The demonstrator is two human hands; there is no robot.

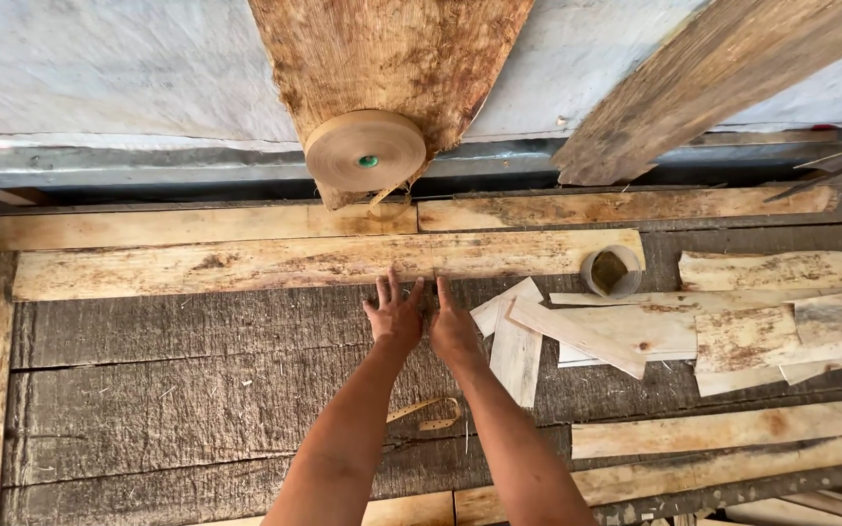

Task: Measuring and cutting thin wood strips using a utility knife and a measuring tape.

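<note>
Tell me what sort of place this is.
Probably a wood veneer workshop. Both hands, left hand and right hand, press on a rough plank workbench beside thin veneer strips, with a big roll of paper tape above.

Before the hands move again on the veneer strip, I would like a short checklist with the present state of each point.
1. Left hand flat on the long pale veneer strip: ok.
2. Right hand beside it at the strip's lower edge: ok.
3. Both hands free of tools: ok.
4. Large round roll of brown paper tape above the strip, tape end hanging: ok.
5. Small, nearly used tape roll at the strip's right end: ok.
6. Loose brown tape scrap lying under the forearms: not ok.
</note>
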